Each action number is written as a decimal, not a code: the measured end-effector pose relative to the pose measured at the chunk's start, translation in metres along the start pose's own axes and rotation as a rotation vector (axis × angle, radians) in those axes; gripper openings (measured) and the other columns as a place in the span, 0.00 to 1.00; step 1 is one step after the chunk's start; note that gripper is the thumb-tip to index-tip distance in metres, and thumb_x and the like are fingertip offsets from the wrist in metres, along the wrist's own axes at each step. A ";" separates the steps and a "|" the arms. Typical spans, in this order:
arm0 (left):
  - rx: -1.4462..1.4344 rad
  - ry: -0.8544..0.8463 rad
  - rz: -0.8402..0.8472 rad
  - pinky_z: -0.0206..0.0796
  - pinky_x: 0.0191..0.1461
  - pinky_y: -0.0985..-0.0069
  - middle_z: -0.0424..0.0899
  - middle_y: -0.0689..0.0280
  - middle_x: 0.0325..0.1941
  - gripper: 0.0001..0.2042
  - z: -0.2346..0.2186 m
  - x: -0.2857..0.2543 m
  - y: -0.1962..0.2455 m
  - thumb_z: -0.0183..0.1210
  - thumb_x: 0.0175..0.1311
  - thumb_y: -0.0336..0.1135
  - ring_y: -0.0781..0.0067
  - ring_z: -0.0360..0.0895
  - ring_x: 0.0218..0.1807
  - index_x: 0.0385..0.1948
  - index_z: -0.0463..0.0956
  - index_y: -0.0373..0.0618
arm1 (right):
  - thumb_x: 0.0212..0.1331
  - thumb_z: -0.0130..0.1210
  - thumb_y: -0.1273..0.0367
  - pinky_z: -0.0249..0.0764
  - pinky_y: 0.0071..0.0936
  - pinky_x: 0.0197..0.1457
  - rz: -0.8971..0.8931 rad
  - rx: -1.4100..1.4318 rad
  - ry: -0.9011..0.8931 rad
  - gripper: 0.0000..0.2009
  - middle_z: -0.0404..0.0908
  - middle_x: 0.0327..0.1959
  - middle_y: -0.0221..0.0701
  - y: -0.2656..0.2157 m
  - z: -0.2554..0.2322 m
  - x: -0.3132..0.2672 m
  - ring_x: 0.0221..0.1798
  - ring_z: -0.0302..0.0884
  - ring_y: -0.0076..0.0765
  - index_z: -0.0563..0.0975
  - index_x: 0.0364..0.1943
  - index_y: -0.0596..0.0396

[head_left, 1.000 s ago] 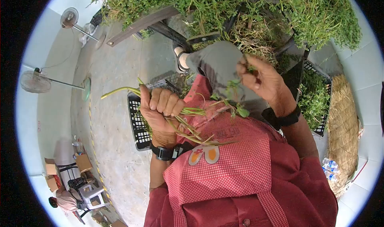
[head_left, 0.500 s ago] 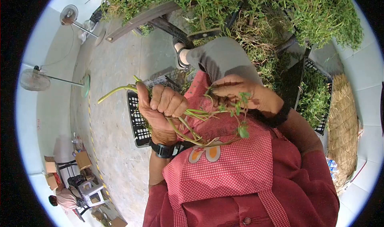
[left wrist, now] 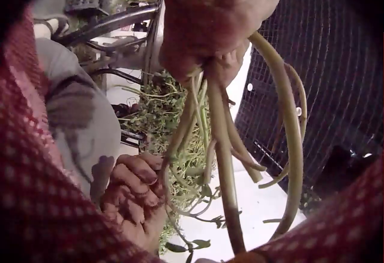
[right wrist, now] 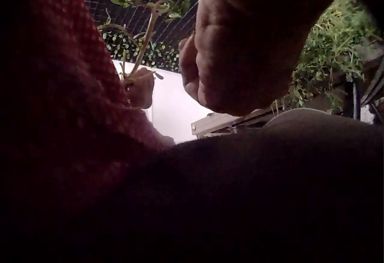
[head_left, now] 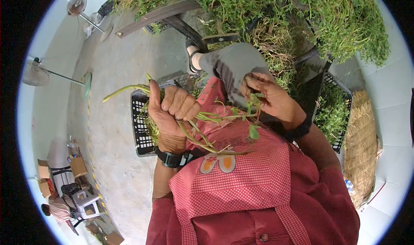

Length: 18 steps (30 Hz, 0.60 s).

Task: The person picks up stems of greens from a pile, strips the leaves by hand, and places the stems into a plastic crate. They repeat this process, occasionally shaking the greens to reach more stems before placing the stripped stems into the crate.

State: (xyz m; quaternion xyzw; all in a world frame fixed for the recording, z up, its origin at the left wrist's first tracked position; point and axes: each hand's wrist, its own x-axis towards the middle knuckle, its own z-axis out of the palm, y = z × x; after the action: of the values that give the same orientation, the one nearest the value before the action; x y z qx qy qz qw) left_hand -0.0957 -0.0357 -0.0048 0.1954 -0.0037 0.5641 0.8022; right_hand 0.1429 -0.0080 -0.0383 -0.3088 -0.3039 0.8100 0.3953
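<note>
My left hand point(head_left: 172, 111) grips a small bunch of long green stems point(left wrist: 222, 131) over my lap, thumb pointing up. One end of the bunch sticks out past the thumb; the rest hangs toward the right, some stems curving over the red checked apron point(head_left: 241, 180). Small round leaves point(head_left: 253, 133) show at the right-hand ends. Close beside these leafy ends is my right hand point(head_left: 274, 100), fingers bent toward the palm. In the left wrist view the right hand point(left wrist: 135, 200) appears below and left of the stems. I cannot tell whether its fingertips pinch anything.
A large heap of leafy greens point(head_left: 345, 20) lies on a wooden-edged stand ahead. Black crates stand at left point(head_left: 140, 133) and right, the right one filled with greens point(head_left: 332, 115). Beyond it is a straw mat point(head_left: 360, 150). Fans and a person point(head_left: 58, 208) are far left.
My right hand moved from the upper right down to the leafy ends, then back slightly up and right. The left hand keeps its hold on the stems. The head view has turned a little.
</note>
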 end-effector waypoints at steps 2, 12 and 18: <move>0.004 0.024 0.019 0.44 0.17 0.80 0.53 0.76 0.08 0.28 0.000 0.000 0.000 0.33 0.67 0.58 0.80 0.49 0.12 0.07 0.57 0.53 | 0.61 0.51 0.63 0.53 0.12 0.15 0.094 0.010 0.053 0.09 0.71 0.22 0.20 -0.003 0.000 -0.004 0.19 0.65 0.15 0.73 0.32 0.52; 0.064 0.277 0.022 0.40 0.13 0.80 0.48 0.76 0.06 0.27 -0.004 0.006 0.001 0.38 0.67 0.54 0.81 0.45 0.09 0.06 0.51 0.55 | 0.59 0.48 0.69 0.57 0.14 0.19 -0.208 -0.596 -0.097 0.05 0.69 0.19 0.22 -0.064 0.012 -0.046 0.17 0.63 0.17 0.72 0.34 0.54; 0.092 0.317 0.031 0.40 0.12 0.81 0.49 0.77 0.05 0.28 0.007 0.009 -0.003 0.35 0.68 0.54 0.81 0.44 0.08 0.04 0.49 0.56 | 0.56 0.49 0.69 0.71 0.32 0.31 -0.684 -1.867 -0.374 0.14 0.73 0.24 0.31 -0.027 0.040 -0.028 0.29 0.76 0.36 0.74 0.47 0.49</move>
State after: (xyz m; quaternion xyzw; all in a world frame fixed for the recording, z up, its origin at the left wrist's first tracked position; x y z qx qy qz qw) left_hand -0.0882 -0.0311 0.0027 0.1404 0.1458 0.5996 0.7743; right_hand 0.1395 -0.0279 0.0144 -0.2592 -0.9451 0.1273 0.1527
